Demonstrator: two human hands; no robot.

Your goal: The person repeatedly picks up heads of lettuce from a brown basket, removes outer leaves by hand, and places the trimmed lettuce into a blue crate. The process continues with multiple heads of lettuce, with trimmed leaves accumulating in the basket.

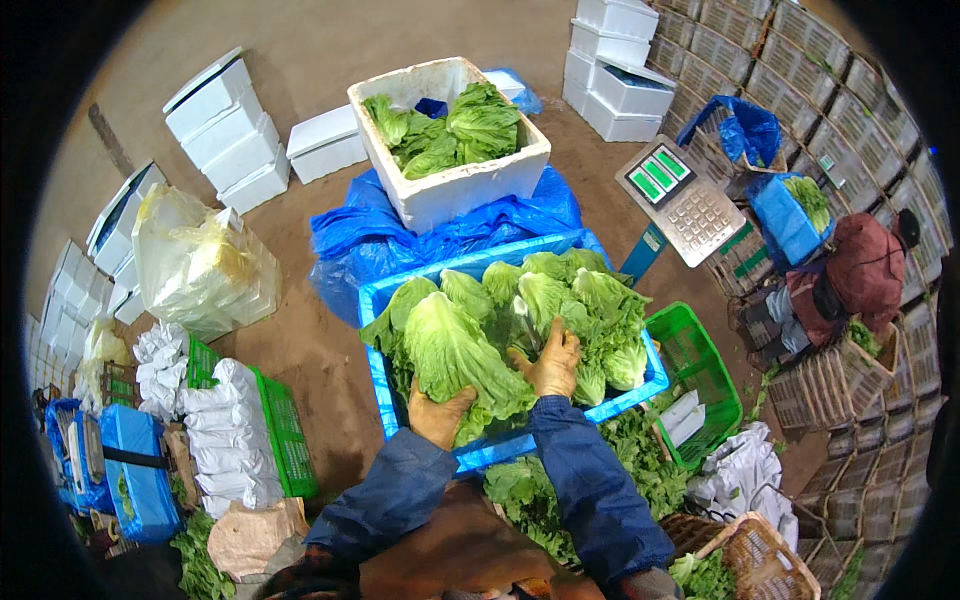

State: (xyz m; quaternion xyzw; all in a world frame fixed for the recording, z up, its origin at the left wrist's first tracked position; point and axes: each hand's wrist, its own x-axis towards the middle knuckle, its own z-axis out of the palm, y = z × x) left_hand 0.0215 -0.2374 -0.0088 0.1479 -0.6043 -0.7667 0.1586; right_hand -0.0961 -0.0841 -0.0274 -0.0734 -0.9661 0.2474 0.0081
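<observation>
My left hand (441, 415), in what looks like a tan glove, grips the lower end of a large romaine lettuce head (457, 349). That head lies slanted over the left part of a crate lined with blue plastic (496, 454). Inside the crate, several more lettuce heads (544, 292) are packed along the back and right. My right hand (553, 365), gloved alike, reaches over the crate's middle with thumb and fingers apart. Its fingertips are close to the lettuce; whether they touch it is hard to tell.
Behind the crate stands a white foam box (465, 184) holding lettuce, above blue plastic sheeting (360, 232). A digital scale display (682, 199) rises at right, near a green basket (694, 360). Loose leaves (525, 502) lie close below. Another person (862, 262) bends at far right.
</observation>
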